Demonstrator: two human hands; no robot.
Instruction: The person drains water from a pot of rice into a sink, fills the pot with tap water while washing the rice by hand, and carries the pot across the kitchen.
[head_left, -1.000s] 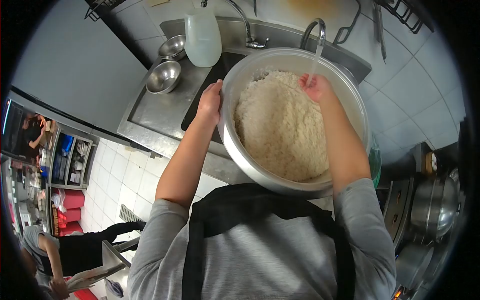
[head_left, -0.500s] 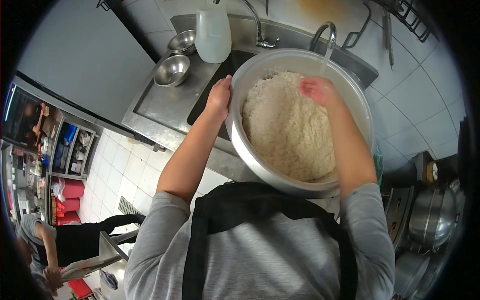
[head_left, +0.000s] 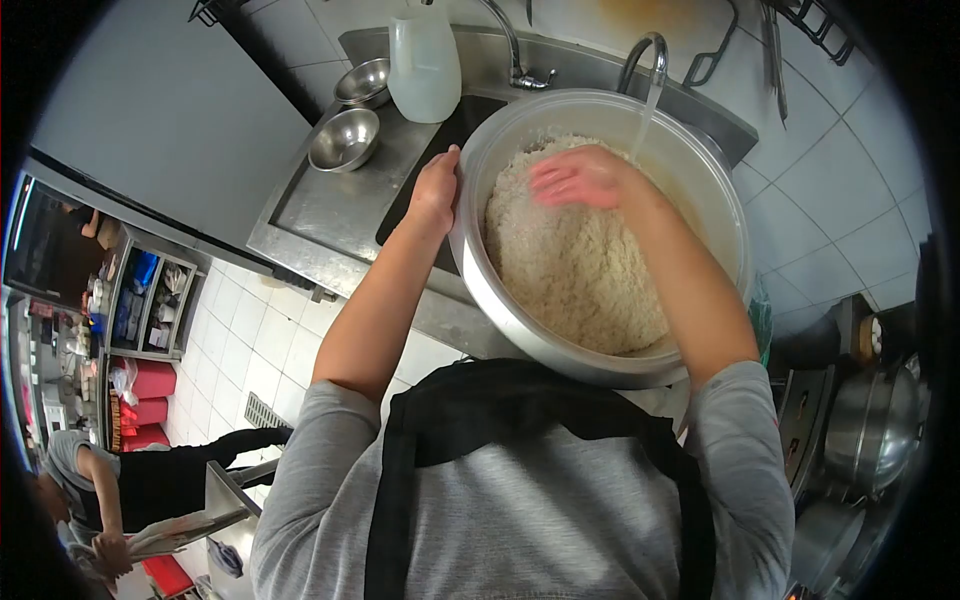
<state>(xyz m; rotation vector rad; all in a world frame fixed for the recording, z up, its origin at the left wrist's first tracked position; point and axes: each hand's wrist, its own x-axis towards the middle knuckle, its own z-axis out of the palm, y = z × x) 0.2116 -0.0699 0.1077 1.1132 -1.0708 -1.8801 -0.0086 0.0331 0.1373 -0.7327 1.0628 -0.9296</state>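
The pot was open from above; a hand could have passed over the near rice, left of the right forearm. The right hand obstructed the back part, with the running tap behind. The left hand occupied the left rim; beyond stood a pitcher.

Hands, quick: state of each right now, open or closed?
Left hand: against the side of the pot; closure can't be told.
Right hand: open over the rice, blurred; contact unclear.
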